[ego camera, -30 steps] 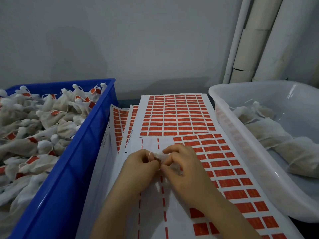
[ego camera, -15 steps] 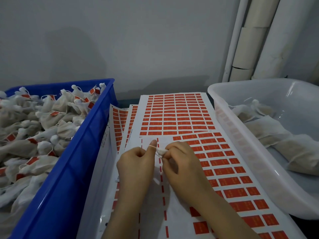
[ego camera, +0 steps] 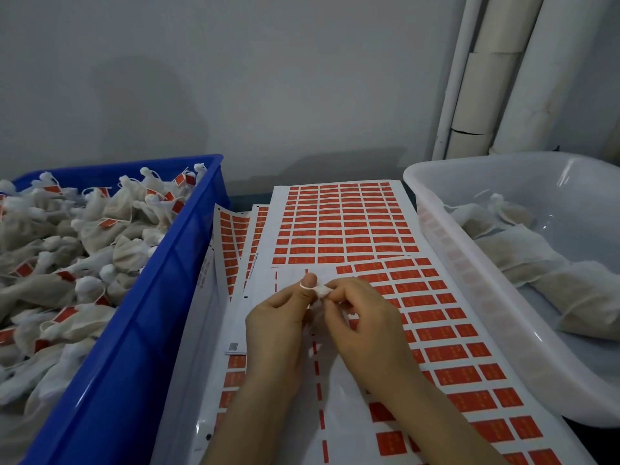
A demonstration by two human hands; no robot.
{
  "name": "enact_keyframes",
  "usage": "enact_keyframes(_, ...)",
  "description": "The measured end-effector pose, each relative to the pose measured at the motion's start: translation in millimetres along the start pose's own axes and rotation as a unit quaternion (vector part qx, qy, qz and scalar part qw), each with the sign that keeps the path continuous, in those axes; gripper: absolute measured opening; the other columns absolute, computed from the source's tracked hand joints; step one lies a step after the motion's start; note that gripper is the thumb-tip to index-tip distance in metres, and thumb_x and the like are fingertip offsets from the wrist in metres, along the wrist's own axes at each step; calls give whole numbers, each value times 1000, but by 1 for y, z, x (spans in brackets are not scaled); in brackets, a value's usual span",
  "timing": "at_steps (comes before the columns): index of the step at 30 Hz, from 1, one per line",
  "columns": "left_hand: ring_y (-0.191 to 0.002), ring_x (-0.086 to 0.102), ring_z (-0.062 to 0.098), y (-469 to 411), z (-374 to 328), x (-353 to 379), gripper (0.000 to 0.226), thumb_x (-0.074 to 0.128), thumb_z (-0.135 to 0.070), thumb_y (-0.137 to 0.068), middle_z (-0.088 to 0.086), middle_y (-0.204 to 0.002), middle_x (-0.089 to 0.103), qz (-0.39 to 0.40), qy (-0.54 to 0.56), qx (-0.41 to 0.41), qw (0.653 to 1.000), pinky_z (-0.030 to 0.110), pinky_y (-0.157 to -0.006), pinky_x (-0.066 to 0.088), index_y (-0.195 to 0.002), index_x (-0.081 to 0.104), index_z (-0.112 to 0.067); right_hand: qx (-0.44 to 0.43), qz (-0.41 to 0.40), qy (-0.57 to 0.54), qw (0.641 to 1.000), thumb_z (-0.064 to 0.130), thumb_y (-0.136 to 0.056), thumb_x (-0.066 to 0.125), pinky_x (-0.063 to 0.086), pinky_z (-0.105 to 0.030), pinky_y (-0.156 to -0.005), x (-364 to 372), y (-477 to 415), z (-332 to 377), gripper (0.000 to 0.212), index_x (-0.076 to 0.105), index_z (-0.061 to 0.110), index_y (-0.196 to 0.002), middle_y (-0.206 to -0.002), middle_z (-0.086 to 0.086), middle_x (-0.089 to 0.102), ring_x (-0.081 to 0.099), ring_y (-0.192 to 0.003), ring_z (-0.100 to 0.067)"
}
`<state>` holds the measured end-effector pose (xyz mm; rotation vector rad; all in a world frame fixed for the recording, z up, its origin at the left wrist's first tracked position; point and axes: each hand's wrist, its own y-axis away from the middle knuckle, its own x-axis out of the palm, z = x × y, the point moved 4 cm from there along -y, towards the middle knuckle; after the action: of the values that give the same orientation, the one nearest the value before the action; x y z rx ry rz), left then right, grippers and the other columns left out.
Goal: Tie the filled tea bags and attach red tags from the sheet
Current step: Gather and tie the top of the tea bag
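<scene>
White bag neck pinched between my left hand and right hand over sheet | string looped on left thumb | risk: loop slips, knot loosens

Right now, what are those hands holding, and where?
Both hands, left and right, pinch a tea bag by its bunched white top; a string loops the left thumb.

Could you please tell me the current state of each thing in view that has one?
Blue crate: heaped with tied, tagged bags.
White tub: holds a few untagged bags.
Top sheet: left part stripped of tags.
Left hand, right hand: pinching a bag neck.
</scene>
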<state>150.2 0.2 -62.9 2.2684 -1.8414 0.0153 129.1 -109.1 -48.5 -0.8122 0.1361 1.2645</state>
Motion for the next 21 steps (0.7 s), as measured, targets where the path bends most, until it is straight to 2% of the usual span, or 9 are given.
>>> enact_keyframes(3,-82,67,8,1,-2,3,32,64,-49,-65,-21,-82,72,-2,6,28,1000,20,-65,52,-89,75,-31,3,-8,-29,1000,20,-88,60,40,1,-74,-3,-1,0,8,55,27,-86,-85,20,54,55,-81,5)
enact_keyframes(5,-79,69,3,2,-4,5,25,65,-48,-68,-24,-82,71,9,4,52,999,15,-61,51,-86,75,-33,-4,-11,-35,999,20,-87,60,40,1,-73,-6,-1,1,11,55,28,-85,-84,24,52,53,-87,8)
enact_keyframes(8,-81,65,-10,6,-10,7,20,61,-46,-69,-27,-81,70,23,-1,114,993,6,-52,46,-82,73,-37,-19,-11,-43,999,18,-87,60,41,0,-75,-11,-3,2,9,58,26,-85,-86,21,55,53,-91,6)
enact_keyframes(13,-80,65,-8,15,-19,8,16,60,-40,-70,-23,-74,70,20,-4,225,974,1,-55,43,-80,70,-33,-14,3,-83,996,18,-88,59,42,-2,-74,-18,-4,3,11,60,27,-82,-82,20,59,54,-91,3)
enact_keyframes(15,-78,65,-5,13,-18,9,17,58,-37,-74,-20,-73,71,28,-8,215,976,3,-55,45,-80,71,-29,-12,10,-100,995,22,-88,58,43,-5,-73,-20,-4,5,12,59,28,-78,-77,18,60,56,-86,0)
enact_keyframes(18,-79,67,-2,7,-9,13,18,56,-32,-85,-12,-76,73,58,-17,137,989,6,-53,47,-82,73,-26,3,33,-119,992,23,-89,57,45,-8,-71,-20,-3,5,18,55,33,-73,-72,18,59,57,-81,-1)
enact_keyframes(21,-79,66,-7,4,-6,12,28,54,-45,-76,-16,-79,73,97,-29,88,991,8,-54,48,-83,73,-26,19,43,-129,991,20,-89,58,45,-7,-69,-20,-2,4,20,56,35,-75,-72,19,60,58,-80,1)
